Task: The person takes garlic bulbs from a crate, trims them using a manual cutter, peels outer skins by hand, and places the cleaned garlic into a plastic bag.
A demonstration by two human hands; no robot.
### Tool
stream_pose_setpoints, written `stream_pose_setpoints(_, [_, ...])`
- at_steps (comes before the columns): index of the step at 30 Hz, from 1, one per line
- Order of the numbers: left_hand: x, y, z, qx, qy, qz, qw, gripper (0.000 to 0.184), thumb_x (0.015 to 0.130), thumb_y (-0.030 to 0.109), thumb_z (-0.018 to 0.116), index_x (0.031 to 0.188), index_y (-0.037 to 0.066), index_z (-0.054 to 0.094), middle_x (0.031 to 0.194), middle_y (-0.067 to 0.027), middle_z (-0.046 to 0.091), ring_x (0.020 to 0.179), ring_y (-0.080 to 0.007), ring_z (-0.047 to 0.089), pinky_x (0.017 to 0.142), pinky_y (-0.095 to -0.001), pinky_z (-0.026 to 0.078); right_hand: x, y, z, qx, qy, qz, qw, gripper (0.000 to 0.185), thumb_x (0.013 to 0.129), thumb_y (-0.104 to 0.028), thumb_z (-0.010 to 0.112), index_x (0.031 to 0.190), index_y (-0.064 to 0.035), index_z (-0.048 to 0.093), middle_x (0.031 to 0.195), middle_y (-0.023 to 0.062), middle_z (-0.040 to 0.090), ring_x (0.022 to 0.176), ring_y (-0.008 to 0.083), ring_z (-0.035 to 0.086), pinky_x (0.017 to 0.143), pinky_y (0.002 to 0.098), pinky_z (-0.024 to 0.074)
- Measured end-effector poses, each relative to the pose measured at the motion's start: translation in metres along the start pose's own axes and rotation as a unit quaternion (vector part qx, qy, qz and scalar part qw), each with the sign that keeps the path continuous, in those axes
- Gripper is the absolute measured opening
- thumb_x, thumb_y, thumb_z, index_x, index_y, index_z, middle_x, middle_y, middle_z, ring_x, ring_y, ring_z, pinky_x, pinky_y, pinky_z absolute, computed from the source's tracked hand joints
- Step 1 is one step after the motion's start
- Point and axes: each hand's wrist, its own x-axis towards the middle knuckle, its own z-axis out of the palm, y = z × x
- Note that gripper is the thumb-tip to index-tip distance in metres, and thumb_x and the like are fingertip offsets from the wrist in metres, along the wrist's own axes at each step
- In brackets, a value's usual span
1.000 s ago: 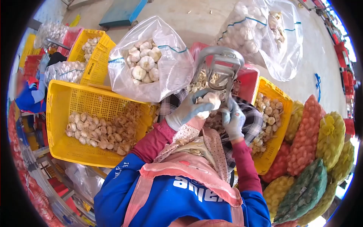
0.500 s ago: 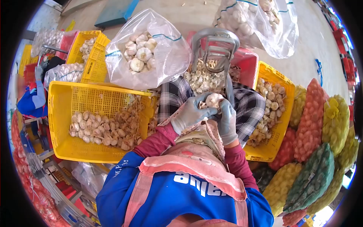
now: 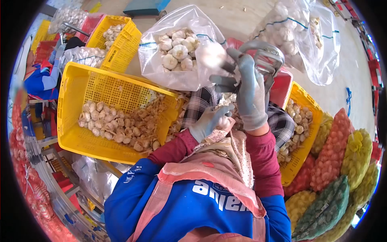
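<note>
Garlic bulb, one: white, motion-blurred, just beside the right hand's fingertips, in line with the right edge of the clear plastic bag; contact with the fingers cannot be told.

Right hand, grey-gloved: raised in front of the body, forearm upright in view, fingers spread and pointing forward and left, the grip undone.

Left hand, grey-gloved: lower, near the lap, fingers bent inward; whether they close on anything cannot be told.

Curved metal frame: beyond the right hand, beside a red tub.

Left yellow crate, perforated: garlic bulbs and loose skins inside. Right yellow crate: more bulbs.

Blue shirt: white chest lettering, upside down, "alue" legible, the neighbouring letter partly covered by the pink apron; white sleeve writing, unclear.

Rear yellow crate: dark characters on the side, too small to read.

Mesh sacks, red, yellow and green: filled, far right
</note>
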Motion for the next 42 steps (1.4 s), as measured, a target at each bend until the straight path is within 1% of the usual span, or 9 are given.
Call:
stream_pose_setpoints(3, [0.02,-0.005,-0.005,-0.151,-0.073,0.011,0.986,0.029,0.096,0.027,0.064,0.096,-0.001,0.063,0.057,-0.0009,0.046,0.045,-0.011,0.042,0.047,-0.0281,0.033,-0.015,0.004,-0.01,-0.109,0.018,-0.079,0.991,0.034,0.097,-0.012,0.052,0.125,0.0064,0.06,0.097,0.0092,0.068,0.08,0.0124,0.067,0.071,0.0266,0.0559])
stream_pose_setpoints(5, [0.038,-0.015,-0.017,0.243,-0.103,0.372,0.89,0.025,0.098,0.023,0.06,0.102,-0.001,0.06,0.055,-0.0008,0.044,0.045,-0.0119,0.042,0.047,-0.0283,0.033,-0.043,0.044,-0.05,-0.219,0.018,-0.1,0.97,0.031,0.088,-0.006,0.06,0.117,0.0054,0.066,0.086,0.0069,0.071,0.079,0.0113,0.067,0.071,0.0279,0.0553])
stream_pose_setpoints(9, [0.01,0.011,0.035,-0.035,-0.007,0.043,0.998,0.046,0.103,0.041,0.047,0.137,0.01,0.051,0.117,-0.0074,0.059,0.104,-0.018,0.059,0.092,-0.0311,0.051,-0.076,0.088,-0.084,-0.55,0.015,-0.147,0.822,0.075,0.072,-0.026,0.084,0.137,-0.0031,0.052,0.117,0.0189,0.067,0.096,0.0316,0.069,0.08,0.037,0.0549])
stream_pose_setpoints(14, [0.006,0.009,0.053,-0.077,-0.062,0.02,0.995,0.06,0.103,0.046,0.045,0.144,0.003,0.042,0.136,-0.0101,0.05,0.117,-0.0173,0.053,0.102,-0.0324,0.044,-0.087,0.117,-0.104,-0.291,0.139,0.018,0.946,0.059,0.077,-0.019,0.08,0.124,0.0077,0.056,0.101,0.0141,0.071,0.088,0.0184,0.069,0.078,0.0303,0.0549])
stream_pose_setpoints(18, [-0.001,0.023,0.016,0.496,-0.072,0.337,0.797,0.088,0.078,0.021,0.079,0.151,0.003,0.033,0.151,-0.0226,0.036,0.147,-0.0349,0.023,0.12,-0.0433,0.018,-0.087,0.094,-0.103,-0.031,0.129,0.134,0.982,0.041,0.087,-0.025,0.07,0.111,0.0073,0.062,0.094,0.0078,0.068,0.077,0.0129,0.067,0.067,0.0249,0.0545])
stream_pose_setpoints(23, [0.003,0.024,0.027,0.36,-0.155,0.202,0.898,0.078,0.078,0.018,0.081,0.144,0.001,0.044,0.14,-0.014,0.051,0.131,-0.0236,0.047,0.112,-0.036,0.035,-0.078,0.093,-0.106,-0.16,0.104,0.113,0.975,0.031,0.092,-0.02,0.063,0.106,0.0077,0.068,0.085,0.0058,0.069,0.076,0.0109,0.067,0.065,0.0248,0.0534])
stream_pose_setpoints(27, [0.012,0.033,0.035,0.255,-0.139,0.195,0.937,0.069,0.082,0.015,0.079,0.141,0.0,0.047,0.129,-0.0068,0.059,0.116,-0.013,0.055,0.102,-0.0295,0.045,-0.077,0.075,-0.126,-0.349,0.258,-0.292,0.852,0.031,0.087,0.001,0.053,0.115,0.0058,0.066,0.104,0.0125,0.07,0.088,0.0153,0.065,0.081,0.0279,0.052])
stream_pose_setpoints(31, [0.024,0.036,0.048,0.203,-0.073,0.178,0.96,0.066,0.081,0.006,0.077,0.14,0.002,0.049,0.127,-0.0069,0.061,0.113,-0.0132,0.057,0.097,-0.0295,0.05,-0.059,0.078,-0.158,-0.46,0.123,-0.121,0.871,0.039,0.09,-0.014,0.062,0.125,0.0029,0.058,0.11,0.0202,0.066,0.096,0.0333,0.065,0.088,0.0397,0.0499])
stream_pose_setpoints(42, [0.024,0.047,0.087,0.116,0.006,0.164,0.98,0.056,0.073,0.0,0.082,0.124,-0.001,0.06,0.113,-0.0074,0.068,0.102,-0.0135,0.064,0.088,-0.0274,0.054,-0.097,0.011,-0.111,-0.22,0.15,0.128,0.955,0.023,0.094,-0.014,0.051,0.097,0.0062,0.063,0.074,0.0059,0.066,0.062,0.0065,0.057,0.056,0.0202,0.0441])
